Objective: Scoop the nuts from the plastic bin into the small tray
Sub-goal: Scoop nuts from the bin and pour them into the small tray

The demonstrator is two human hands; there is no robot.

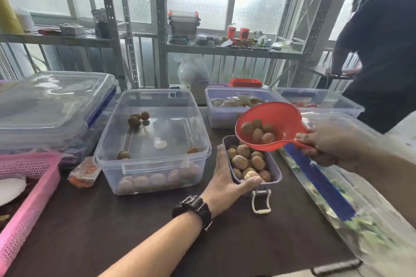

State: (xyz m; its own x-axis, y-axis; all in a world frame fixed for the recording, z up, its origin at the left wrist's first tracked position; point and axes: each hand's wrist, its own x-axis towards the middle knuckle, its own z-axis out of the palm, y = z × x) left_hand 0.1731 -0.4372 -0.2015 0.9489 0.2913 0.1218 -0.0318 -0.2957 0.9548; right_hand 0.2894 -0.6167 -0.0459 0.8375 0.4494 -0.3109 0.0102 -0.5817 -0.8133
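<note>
A clear plastic bin (126,119) stands at the table's centre with several brown nuts (137,119) left inside. To its right sits a small lilac tray (275,170), heaped with nuts (245,161). My left hand (225,177) grips the tray's near left corner, thumb on the front rim. My right hand (326,144) holds the handle of a red scoop (276,117). The scoop hangs tilted just above the tray's far end, with several nuts in its bowl.
A pink mesh basket (27,191) sits at the near left. Stacked clear lids (51,103) lie at the far left. More clear bins (225,114) stand behind the tray. A bin lid with a blue strip (319,182) lies to the right. A person (382,51) stands at the far right.
</note>
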